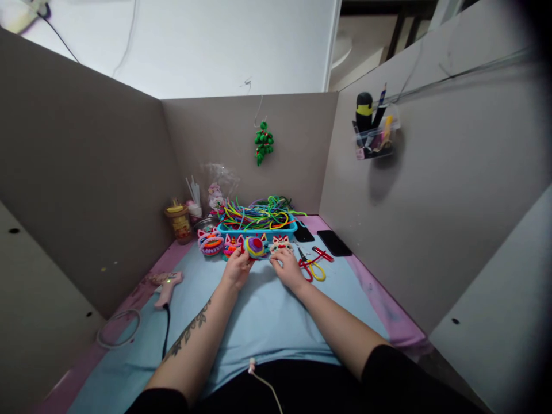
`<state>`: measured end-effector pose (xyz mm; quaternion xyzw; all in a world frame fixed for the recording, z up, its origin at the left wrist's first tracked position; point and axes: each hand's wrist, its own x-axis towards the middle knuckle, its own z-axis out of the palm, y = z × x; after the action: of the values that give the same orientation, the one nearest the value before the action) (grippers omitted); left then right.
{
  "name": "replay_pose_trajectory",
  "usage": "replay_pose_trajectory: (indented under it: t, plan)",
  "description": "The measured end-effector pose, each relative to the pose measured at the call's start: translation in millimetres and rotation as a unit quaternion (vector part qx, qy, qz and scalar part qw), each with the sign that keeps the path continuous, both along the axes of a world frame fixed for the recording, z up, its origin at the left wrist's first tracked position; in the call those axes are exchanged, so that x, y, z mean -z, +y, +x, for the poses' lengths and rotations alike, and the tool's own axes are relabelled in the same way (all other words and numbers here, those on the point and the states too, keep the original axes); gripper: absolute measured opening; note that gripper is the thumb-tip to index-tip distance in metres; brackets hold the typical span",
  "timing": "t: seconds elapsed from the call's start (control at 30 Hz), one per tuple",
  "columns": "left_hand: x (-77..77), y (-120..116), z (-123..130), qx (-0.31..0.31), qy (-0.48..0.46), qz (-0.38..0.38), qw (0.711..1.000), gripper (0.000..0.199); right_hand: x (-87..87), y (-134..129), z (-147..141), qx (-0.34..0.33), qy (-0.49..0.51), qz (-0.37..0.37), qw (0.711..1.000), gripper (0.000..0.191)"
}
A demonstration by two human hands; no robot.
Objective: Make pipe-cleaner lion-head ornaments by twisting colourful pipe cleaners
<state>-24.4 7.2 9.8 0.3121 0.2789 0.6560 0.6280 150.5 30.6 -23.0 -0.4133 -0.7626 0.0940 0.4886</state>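
Note:
My left hand (238, 268) is closed on a round piece (254, 246) of coiled yarn-like cord in purple, red, yellow and blue, at the middle of the table. Just to its right is my right hand (285, 268), thumb and fingers pinched together near a thin blue strand that runs from the round piece. Behind the hands stand colourful fuzzy animal heads: a pink and orange one (210, 242) at the left, a pink and teal one (232, 245) beside it, and a white and red one (280, 244) behind my right fingers.
A blue basket (259, 234) of coloured fuzzy stems stands at the back. Scissors (317, 270), red-handled pliers (322, 254) and a black phone (334, 243) lie right. A pink glue gun (168, 290) lies left, near a jar (179, 223). Partition walls (207, 138) surround the table.

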Motion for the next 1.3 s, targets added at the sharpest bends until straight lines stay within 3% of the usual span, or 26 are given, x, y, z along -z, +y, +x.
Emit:
replay_pose_trajectory:
  t: [0.13,0.23,0.43,0.57,0.67,0.9,0.97,1.03,1.17,1.3]
  plan:
    - [2.8,3.8,-4.7,0.009,-0.004,-0.009,1.000,0.038,2.2,3.8,2.3,-0.010,0.075,-0.032,0.997,0.010]
    - [4.5,4.4,-4.7,0.007,0.003,-0.022,1.000,0.033,3.8,7.8,3.6,-0.032,0.183,-0.101,0.977,0.014]
    - [4.1,0.6,0.5,0.012,-0.009,-0.051,0.999,0.025,2.8,12.0,3.9,-0.097,0.424,-0.305,0.847,0.030]
    - [4.8,-0.4,4.2,-0.003,-0.022,-0.069,0.997,0.019,-1.4,7.9,1.1,-0.146,0.461,-0.339,0.807,0.033]
    - [6.0,-0.7,7.2,-0.007,-0.021,-0.088,0.996,0.018,-2.2,4.6,-2.7,-0.158,0.440,-0.323,0.823,0.033]
    - [10.3,1.0,10.8,-0.021,-0.022,-0.104,0.994,0.015,-2.5,-0.7,-2.4,-0.086,0.330,-0.172,0.924,0.026]
    - [12.7,2.9,9.6,-0.038,-0.026,-0.120,0.992,0.012,-3.5,-4.8,0.8,-0.038,0.255,-0.097,0.961,0.039]
    - [14.6,4.5,8.4,-0.052,-0.030,-0.131,0.989,0.010,-4.2,-9.6,2.9,-0.007,0.115,-0.020,0.993,0.042]
    - [14.2,5.3,8.1,-0.053,-0.041,-0.134,0.989,0.006,-5.4,-15.7,0.8,0.038,-0.137,0.066,0.988,0.023]
    - [10.4,4.4,10.5,-0.041,-0.048,-0.151,0.987,0.003,-8.3,-14.3,-0.7,0.081,-0.194,0.082,0.974,0.014]
